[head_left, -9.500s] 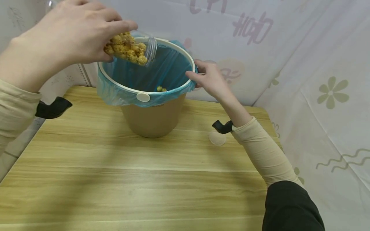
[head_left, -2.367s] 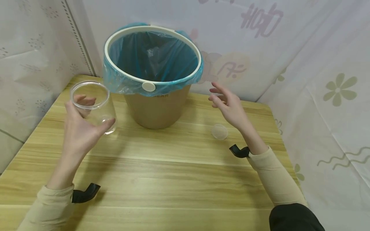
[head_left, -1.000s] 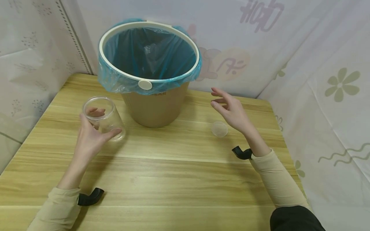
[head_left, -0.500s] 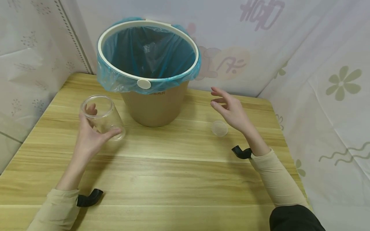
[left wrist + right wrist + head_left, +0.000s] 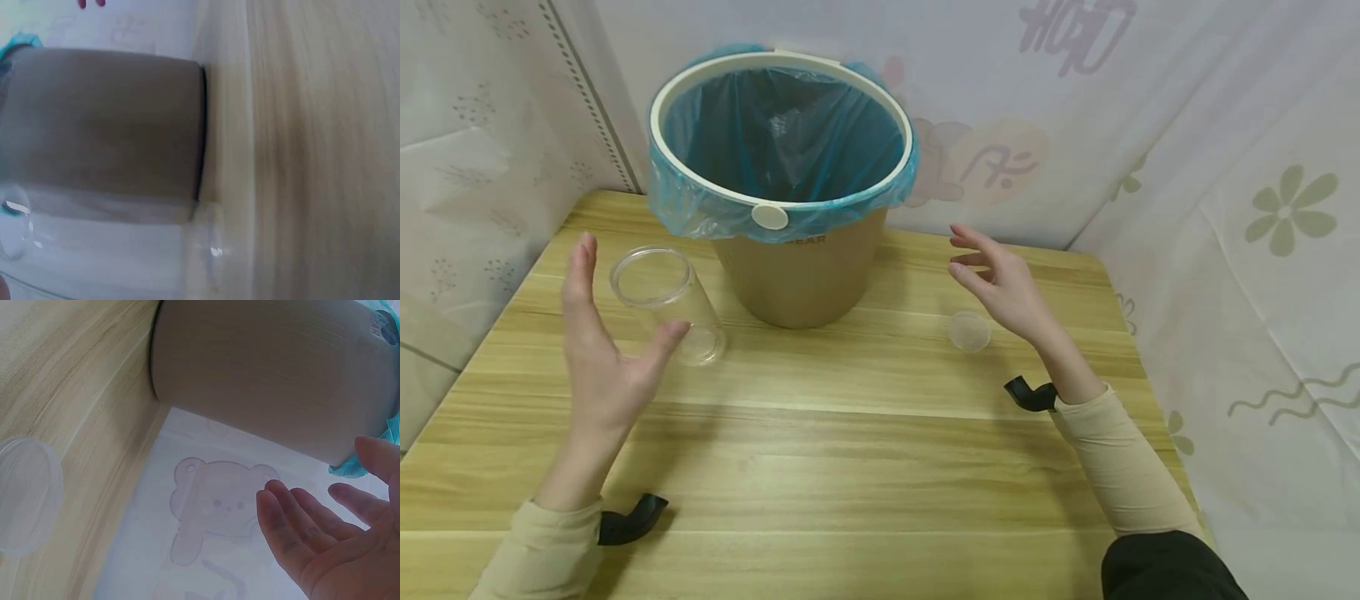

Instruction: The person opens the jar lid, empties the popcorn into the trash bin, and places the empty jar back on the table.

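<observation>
A clear plastic jar stands upright and lidless on the table, left of the bin. Close beside it my left hand is spread, thumb and fingers apart, holding nothing. The left wrist view shows part of the see-through jar in front of the bin. My right hand hovers with relaxed, slightly bent fingers and holds nothing. Just below it a round translucent lid lies flat on the table. In the right wrist view, the right hand is near the bin's side, and the lid is at the left.
A brown bin with a cream rim ring and a blue bag liner stands at the back of the wooden table. Printed cloth hangs behind and beside the table. A black curved piece sits at each wrist.
Popcorn seen in the jar earlier is no longer in it. The left hand lowered the jar onto the table and has just let go, moving left. The right hand left the bin rim.
</observation>
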`<state>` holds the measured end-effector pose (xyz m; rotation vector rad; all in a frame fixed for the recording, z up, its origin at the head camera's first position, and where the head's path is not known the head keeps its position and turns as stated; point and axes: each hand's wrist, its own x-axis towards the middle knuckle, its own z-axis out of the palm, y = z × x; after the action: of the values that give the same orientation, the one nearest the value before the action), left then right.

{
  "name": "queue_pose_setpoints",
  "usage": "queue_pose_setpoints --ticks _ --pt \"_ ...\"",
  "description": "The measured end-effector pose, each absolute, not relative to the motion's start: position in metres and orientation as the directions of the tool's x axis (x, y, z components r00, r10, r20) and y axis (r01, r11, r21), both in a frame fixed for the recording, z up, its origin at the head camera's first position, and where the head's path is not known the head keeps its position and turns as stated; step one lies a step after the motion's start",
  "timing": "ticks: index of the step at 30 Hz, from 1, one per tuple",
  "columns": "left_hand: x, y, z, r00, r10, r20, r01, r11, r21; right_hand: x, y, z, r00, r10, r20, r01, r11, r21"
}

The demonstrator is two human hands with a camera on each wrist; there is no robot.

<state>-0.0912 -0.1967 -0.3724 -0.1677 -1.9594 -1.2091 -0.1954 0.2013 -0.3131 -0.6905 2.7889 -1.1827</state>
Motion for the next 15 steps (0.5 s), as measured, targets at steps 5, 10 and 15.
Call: queue_pose_setpoints --ticks 5,10,15 --pt "-0.096 -0.186 -0.370 -0.557 -0.219 0.801 0.594 0.570 0.568 -0.203 0.208 -0.326 -0.895 -0.424 0.140 -0.392 0.595 -0.702" --pt "-0.097 -0.171 -0.362 -0.475 -0.126 0.871 0.696 0.553 0.459 -0.211 0.215 -0.341 -0.879 -0.452 0.154 -0.421 0.581 -0.697" --pt "-0.096 -0.158 -0.355 -0.442 -0.048 0.896 0.757 0.516 0.401 -0.209 0.215 -0.344 -0.857 -0.487 0.168 -0.458 0.572 -0.681"
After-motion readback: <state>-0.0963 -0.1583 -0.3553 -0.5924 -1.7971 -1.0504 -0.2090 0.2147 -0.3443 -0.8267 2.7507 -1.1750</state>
